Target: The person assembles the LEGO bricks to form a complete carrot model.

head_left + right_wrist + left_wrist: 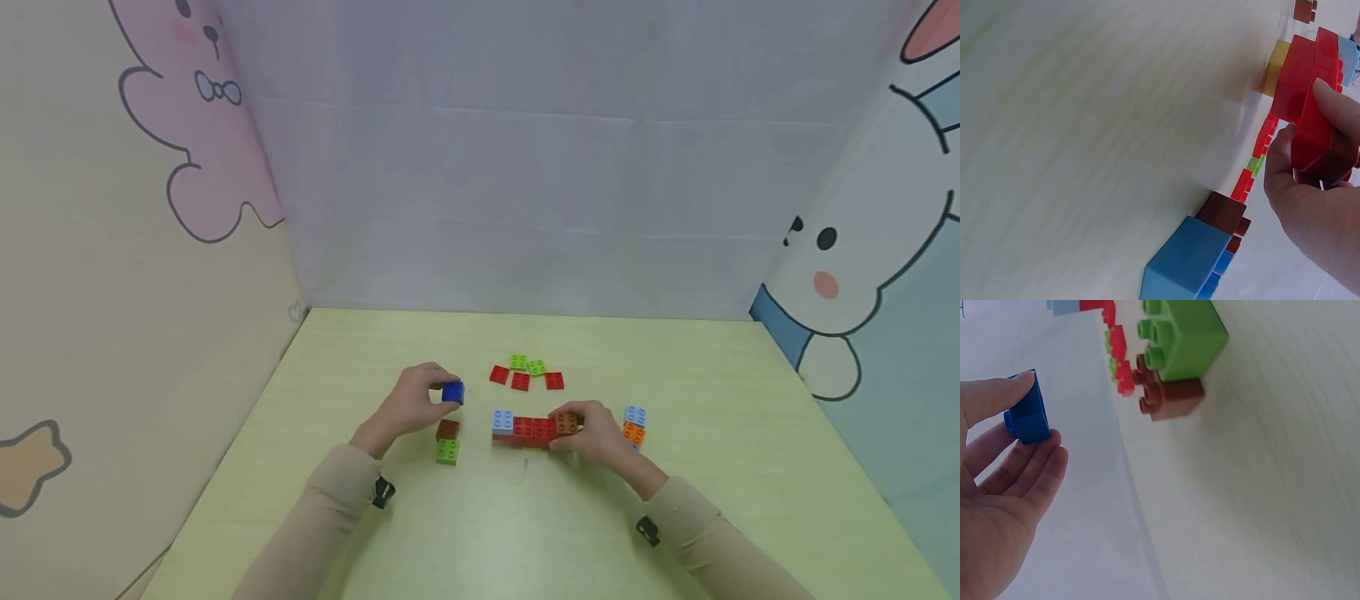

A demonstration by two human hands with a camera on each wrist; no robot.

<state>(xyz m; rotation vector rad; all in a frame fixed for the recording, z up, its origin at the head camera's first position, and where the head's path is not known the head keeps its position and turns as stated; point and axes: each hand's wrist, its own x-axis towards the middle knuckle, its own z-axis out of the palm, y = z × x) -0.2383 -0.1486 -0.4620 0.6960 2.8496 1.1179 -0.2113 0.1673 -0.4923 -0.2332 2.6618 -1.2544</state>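
Note:
My left hand (411, 401) pinches a blue brick (453, 392) between thumb and fingertips, held up over the table behind a small group of bricks. In the left wrist view the same blue brick (1030, 412) is tilted, its studs partly covered by the fingers. My right hand (594, 433) grips the right end of a built row of bricks. Along its top run a light blue brick (502, 422), red bricks (533, 429) and a brown brick (566, 423). In the right wrist view, a red layer (1292, 78) and a yellow brick (1276, 67) show underneath.
Near the left hand, a brown brick (447, 429) and a green brick (447, 452) stand together. Several flat red bricks (521, 382) and two green bricks (518, 362) lie farther back. Right of the right hand are light blue (636, 415) and orange (633, 433) bricks.

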